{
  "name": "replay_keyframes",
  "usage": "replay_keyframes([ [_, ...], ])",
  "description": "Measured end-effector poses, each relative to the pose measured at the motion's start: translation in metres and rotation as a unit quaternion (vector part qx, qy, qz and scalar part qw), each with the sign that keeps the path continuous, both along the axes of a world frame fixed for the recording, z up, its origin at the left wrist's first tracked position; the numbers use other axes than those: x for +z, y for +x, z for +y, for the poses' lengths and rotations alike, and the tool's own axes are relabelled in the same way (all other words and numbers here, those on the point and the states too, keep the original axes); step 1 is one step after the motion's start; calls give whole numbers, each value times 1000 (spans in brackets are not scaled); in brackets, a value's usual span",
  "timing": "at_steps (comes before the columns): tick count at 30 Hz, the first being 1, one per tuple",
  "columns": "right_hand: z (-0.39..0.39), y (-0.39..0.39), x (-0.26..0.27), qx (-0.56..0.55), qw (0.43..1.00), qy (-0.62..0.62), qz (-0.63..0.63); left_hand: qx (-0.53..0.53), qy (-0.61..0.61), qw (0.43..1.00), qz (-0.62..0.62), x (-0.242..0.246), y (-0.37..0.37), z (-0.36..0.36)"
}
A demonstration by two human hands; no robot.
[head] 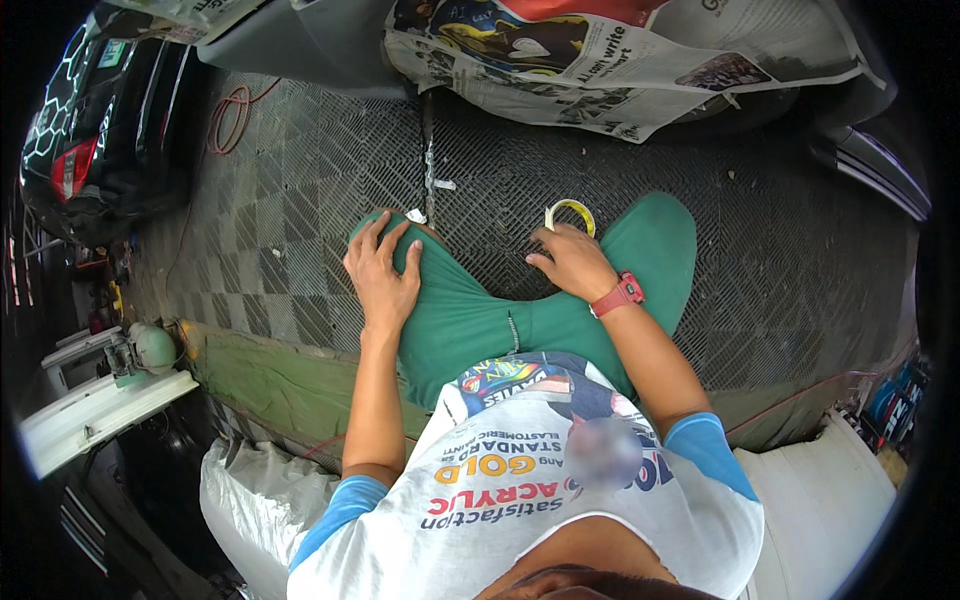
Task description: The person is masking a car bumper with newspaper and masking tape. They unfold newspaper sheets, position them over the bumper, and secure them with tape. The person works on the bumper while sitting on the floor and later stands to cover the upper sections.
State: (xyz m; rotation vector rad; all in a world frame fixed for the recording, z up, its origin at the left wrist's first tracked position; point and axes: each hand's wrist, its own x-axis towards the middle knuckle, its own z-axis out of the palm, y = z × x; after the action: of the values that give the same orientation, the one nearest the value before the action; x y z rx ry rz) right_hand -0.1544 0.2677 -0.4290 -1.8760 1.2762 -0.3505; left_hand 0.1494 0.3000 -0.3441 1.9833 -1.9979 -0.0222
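Observation:
My left hand rests with fingers spread on my left knee, over green trousers, and holds nothing. Near my right thigh, my right hand, with a red wristwatch at the wrist, has its fingers at the near rim of a roll of masking tape. The roll has a yellow inner core. In front of me, newspaper sheets cover a grey vehicle body part; a piece of tape shows by their lower right edge. A tyre is partly visible beneath the paper.
Dark ribbed matting covers the floor, with small paper scraps on it. A coiled red hose lies at the upper left, beside a black car. White panels stand lower left; silver sheeting and a pale panel lie behind me.

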Motion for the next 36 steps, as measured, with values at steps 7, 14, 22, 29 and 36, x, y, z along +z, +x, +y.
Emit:
replay_keyframes([
  [7, 2, -2, 3, -6, 1000, 12, 9, -6, 3, 997, 75, -9, -8, -56],
  [14, 5, 1, 2, -9, 1000, 5, 10, 57, 102, 813, 570, -49, -28, -178],
  [22, 14, 8, 4, -17, 999, -22, 20, 200, -12, 311, 929, -111, -19, -292],
  [29, 21, 3, 3, -20, 999, 6, 46, 153, -47, 211, 964, -111, -43, -298],
  [36, 25, 0, 7, -26, 998, 5, 54, 164, -25, 174, 971, -114, -38, -305],
])
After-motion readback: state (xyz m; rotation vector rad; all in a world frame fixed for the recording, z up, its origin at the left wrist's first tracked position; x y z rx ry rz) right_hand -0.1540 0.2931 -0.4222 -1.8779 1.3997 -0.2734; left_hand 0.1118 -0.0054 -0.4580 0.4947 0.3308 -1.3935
